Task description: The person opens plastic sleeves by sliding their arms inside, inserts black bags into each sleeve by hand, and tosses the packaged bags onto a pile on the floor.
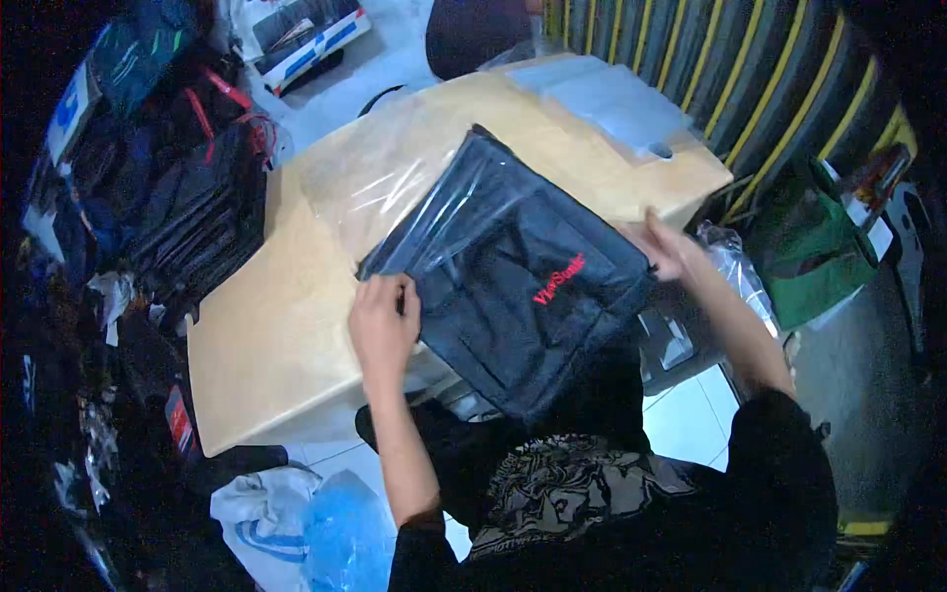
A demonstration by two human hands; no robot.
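Observation:
A black fabric bag (513,266) with red lettering lies tilted on the light wooden table (276,326), its near part overhanging the front edge. A clear plastic sleeve (375,187) spreads over the table and covers the bag's far left part. My left hand (383,321) is closed at the bag's left edge, by the sleeve's mouth; its fingertips are partly hidden, so I cannot tell whether it pinches sleeve, bag or both. My right hand (669,249) grips the bag's right corner, with the thumb raised.
A stack of flat clear plastic sleeves (602,99) lies at the table's far right. Dark bags (202,227) are piled to the left. A green bag (814,257) stands at the right. White and blue plastic bags (340,533) sit on the floor below the table's near edge.

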